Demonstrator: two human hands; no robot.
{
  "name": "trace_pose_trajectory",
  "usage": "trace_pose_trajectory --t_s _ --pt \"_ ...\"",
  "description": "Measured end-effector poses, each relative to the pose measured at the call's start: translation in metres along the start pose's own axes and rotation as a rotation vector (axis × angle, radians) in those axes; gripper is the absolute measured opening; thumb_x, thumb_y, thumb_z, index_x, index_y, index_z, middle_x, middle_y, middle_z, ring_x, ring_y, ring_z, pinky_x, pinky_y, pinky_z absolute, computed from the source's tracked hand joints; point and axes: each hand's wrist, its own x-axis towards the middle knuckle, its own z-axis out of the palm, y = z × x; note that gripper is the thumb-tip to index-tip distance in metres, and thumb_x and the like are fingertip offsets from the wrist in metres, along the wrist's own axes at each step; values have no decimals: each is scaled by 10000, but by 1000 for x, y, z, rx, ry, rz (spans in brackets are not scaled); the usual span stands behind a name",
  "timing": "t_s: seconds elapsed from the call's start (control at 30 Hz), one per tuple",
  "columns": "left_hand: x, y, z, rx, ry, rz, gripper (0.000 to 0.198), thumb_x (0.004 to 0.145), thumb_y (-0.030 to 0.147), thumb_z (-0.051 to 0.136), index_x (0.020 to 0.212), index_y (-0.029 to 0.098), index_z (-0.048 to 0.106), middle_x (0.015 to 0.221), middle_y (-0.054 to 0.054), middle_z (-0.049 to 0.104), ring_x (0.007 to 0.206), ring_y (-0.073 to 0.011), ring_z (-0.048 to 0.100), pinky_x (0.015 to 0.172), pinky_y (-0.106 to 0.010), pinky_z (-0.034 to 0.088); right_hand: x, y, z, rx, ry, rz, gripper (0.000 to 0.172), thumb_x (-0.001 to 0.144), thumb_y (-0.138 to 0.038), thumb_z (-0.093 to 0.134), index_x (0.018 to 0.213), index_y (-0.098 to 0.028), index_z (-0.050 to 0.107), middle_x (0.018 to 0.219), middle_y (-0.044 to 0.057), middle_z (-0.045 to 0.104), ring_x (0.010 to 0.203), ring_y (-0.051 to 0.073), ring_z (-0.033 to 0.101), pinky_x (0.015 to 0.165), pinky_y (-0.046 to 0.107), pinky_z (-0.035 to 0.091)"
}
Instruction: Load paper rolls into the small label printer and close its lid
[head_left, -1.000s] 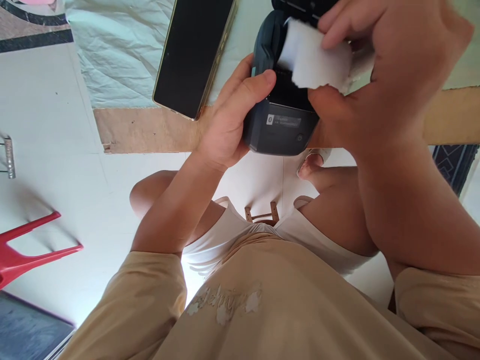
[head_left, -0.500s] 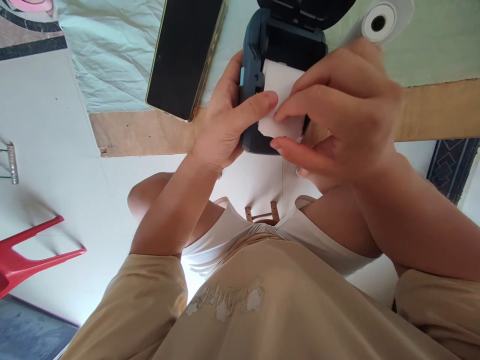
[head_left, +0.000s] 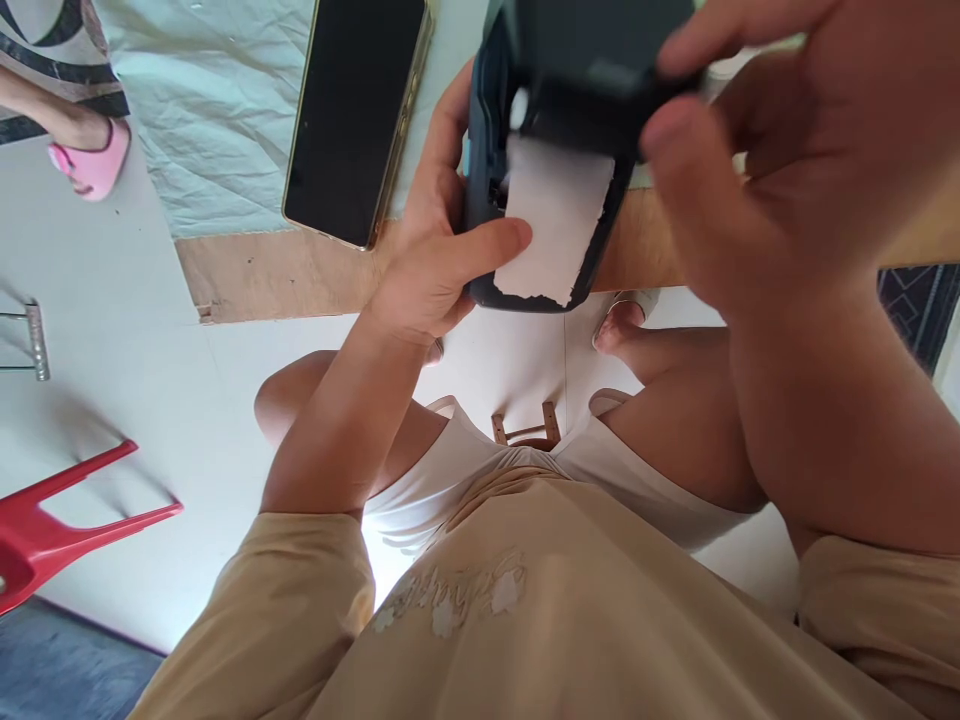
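Note:
A small dark portable receipt printer point(head_left: 486, 130) is held at the table's front edge. My left hand point(head_left: 427, 250) wraps around its left side, with the thumb lying on a strip of white paper point(head_left: 562, 215). That strip hangs forward over the printer's front and ends in a ragged, torn edge. My right hand point(head_left: 780, 170), partly blurred, grips the right side of the printer's black lid point(head_left: 600, 60) between thumb and fingers. The lid is tilted down over the paper compartment and hides the inside.
A smartphone point(head_left: 356, 115) with a dark screen lies left of the printer on a pale green cloth point(head_left: 202, 120). The table has a bare wooden front edge point(head_left: 262, 270). On the floor at left are a red plastic stool point(head_left: 52, 535) and another person's foot in a pink shoe point(head_left: 94, 165).
My right hand has left the paper strip and moved up and right onto the lid, which has swung down over the compartment. Another person's foot has come into view at upper left.

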Motion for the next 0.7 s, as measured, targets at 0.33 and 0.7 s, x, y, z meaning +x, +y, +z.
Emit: trace_pose_trajectory --t_s 0.33,0.7 --pt "-1 2 3 -81 58 -16 300 671 322 563 959 256 511 921 -27 621 1149 -271 515 792 -293 498 -1 -12 8 -12 -67 -125 515 736 -446 467 1159 -154 436 1227 71 380 1166 72 395 822 148 468" --pt "-3 -1 5 57 29 -28 367 626 321 551 987 269 505 792 0 542 656 -149 598 503 -222 420 6 -7 9 61 -170 -126 509 765 -395 448 1191 -139 339 1211 38 383 1160 27 409 1057 155 378"
